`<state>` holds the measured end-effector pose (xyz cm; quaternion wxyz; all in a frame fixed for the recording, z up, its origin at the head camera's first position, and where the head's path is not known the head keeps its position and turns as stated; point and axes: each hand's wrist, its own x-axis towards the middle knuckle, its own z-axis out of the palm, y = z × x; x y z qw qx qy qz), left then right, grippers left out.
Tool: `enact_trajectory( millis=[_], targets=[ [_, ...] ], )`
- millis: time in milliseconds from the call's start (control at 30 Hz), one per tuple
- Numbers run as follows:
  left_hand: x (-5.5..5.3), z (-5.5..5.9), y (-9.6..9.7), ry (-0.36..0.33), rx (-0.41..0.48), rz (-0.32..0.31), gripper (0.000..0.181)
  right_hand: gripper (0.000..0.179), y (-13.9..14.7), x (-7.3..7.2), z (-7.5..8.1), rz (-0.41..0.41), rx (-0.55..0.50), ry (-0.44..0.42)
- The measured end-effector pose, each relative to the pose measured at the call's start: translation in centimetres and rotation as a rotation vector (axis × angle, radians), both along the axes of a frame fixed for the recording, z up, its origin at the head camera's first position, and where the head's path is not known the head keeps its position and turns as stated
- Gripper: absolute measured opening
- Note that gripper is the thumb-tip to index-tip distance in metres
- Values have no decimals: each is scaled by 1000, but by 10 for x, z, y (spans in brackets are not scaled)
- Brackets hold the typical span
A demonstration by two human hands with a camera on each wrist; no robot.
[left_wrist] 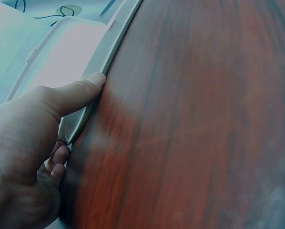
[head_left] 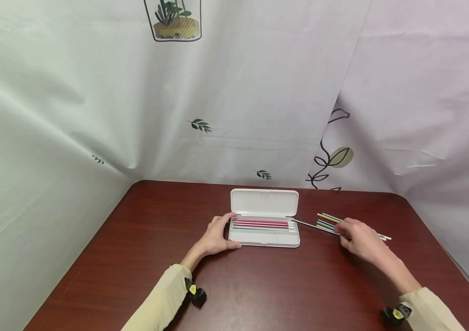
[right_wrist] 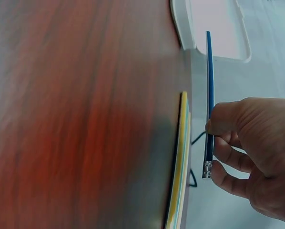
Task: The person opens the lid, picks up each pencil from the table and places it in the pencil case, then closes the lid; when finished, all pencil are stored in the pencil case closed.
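An open white pencil case (head_left: 255,236) lies on the table with its lid (head_left: 264,202) raised at the back. Several red pencils (head_left: 261,224) and a pale green one lie side by side inside it. My left hand (head_left: 214,235) grips the case's left end, thumb along the front edge and fingers at the back corner. Between thumb and fingers, my right hand (right_wrist: 257,148) pinches a dark blue pencil (right_wrist: 209,71) near its metal-capped end. The pencil's other end points left, at the case's right side. Beneath and beside this hand lie several loose pencils (right_wrist: 182,124), yellow and pale green among them.
The dark red wooden table (head_left: 284,285) ends at a pale printed cloth (head_left: 243,115) hanging behind it and on both sides. Each wrist carries a small black camera, the left camera (head_left: 197,295) and right camera (head_left: 392,316) sitting close to the sleeves.
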<state>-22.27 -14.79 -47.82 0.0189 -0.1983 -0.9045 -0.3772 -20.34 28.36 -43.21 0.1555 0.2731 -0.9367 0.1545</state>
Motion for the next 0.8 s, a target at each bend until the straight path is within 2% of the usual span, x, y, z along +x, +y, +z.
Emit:
enact_trajectory(
  millis=[333,533,800],
  targets=[
    [1,1,0,-6,4,5,90,23,-30,-13,3,53,14,-7],
    [0,2,0,-6,4,4,90,22,-47,-19,5,61,27,-42],
    [0,1,1,-6,4,7,90,22,-67,-24,5,86,33,-38]
  ],
)
